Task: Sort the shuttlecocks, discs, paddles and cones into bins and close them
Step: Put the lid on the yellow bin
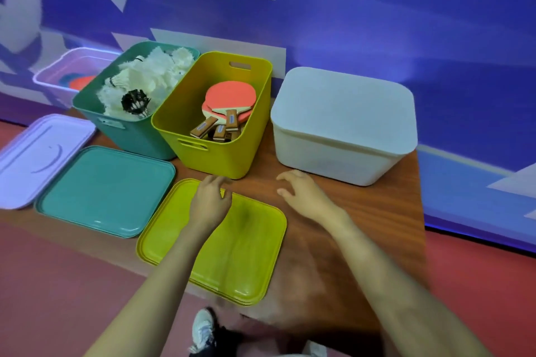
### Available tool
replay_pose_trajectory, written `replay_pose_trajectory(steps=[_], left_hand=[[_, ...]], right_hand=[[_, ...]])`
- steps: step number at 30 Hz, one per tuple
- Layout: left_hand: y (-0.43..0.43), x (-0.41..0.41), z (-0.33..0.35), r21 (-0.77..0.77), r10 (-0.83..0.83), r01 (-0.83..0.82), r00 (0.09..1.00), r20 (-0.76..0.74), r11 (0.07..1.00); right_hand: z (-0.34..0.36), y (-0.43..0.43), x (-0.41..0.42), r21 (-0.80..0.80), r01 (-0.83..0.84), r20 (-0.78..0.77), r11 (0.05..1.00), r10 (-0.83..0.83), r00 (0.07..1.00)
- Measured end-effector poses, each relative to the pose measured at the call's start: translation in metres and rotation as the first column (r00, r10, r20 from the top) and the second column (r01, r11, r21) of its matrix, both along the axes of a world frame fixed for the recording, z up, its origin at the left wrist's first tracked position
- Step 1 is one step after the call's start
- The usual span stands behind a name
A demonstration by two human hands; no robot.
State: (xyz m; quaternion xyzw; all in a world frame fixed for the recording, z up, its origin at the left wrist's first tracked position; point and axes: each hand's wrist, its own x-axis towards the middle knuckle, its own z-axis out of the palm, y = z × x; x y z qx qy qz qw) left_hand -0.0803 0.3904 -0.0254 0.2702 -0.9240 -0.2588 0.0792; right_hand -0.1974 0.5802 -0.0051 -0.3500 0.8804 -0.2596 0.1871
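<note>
A yellow lid [246,255] lies flat on the wooden surface [383,206], just in front of the open yellow bin [208,156] holding paddles [230,95]. The left hand [210,200] is over the lid's far edge, fingers bent; whether its grip has the rim cannot be told. The right hand [301,193] hovers beside it, grip loose and empty. The lid is best taken by opposite edges, lifted level, and pressed down evenly at the corners.

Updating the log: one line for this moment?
white bin lidded | yellow bin open | left hand over yellow lid | right hand empty, over table
</note>
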Motion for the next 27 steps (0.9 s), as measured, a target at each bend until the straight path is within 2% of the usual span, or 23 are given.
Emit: replay_pose_trajectory(steps=[6,11,14,18,20,24,27], left_hand=[[-0.084,0.03,-0.028,0.009,0.013,-0.016,0.961,0.278,1.0],[-0.132,0.047,-0.045,0.056,-0.051,0.032,0.928,0.37,0.998],[-0.143,0.053,-0.054,0.101,-0.112,0.079,0.918,0.381,0.992],[-0.14,0.057,-0.069,0.209,-0.257,0.183,0.873,0.415,0.961],[-0.134,0.057,-0.075,0.249,-0.324,0.233,0.839,0.437,0.94],[-0.122,0.058,-0.082,0.213,-0.355,0.285,0.765,0.537,0.935],[-0.119,0.061,-0.084,0.193,-0.364,0.31,0.739,0.567,0.931]], right_hand=[[-0.046,-0.054,0.04,0.199,0.241,0.115,0.95,-0.267,0.957],[-0.07,-0.086,0.073,0.344,0.502,0.012,0.793,-0.539,0.842],[-0.079,-0.097,0.089,0.403,0.481,-0.037,0.779,-0.511,0.859],[-0.086,-0.117,0.093,0.364,0.335,0.091,0.869,-0.391,0.916],[-0.087,-0.125,0.087,0.356,0.326,0.09,0.876,-0.379,0.921],[-0.092,-0.131,0.074,0.377,0.373,0.011,0.848,-0.406,0.914],[-0.093,-0.132,0.065,0.383,0.376,0.028,0.844,-0.418,0.908]])
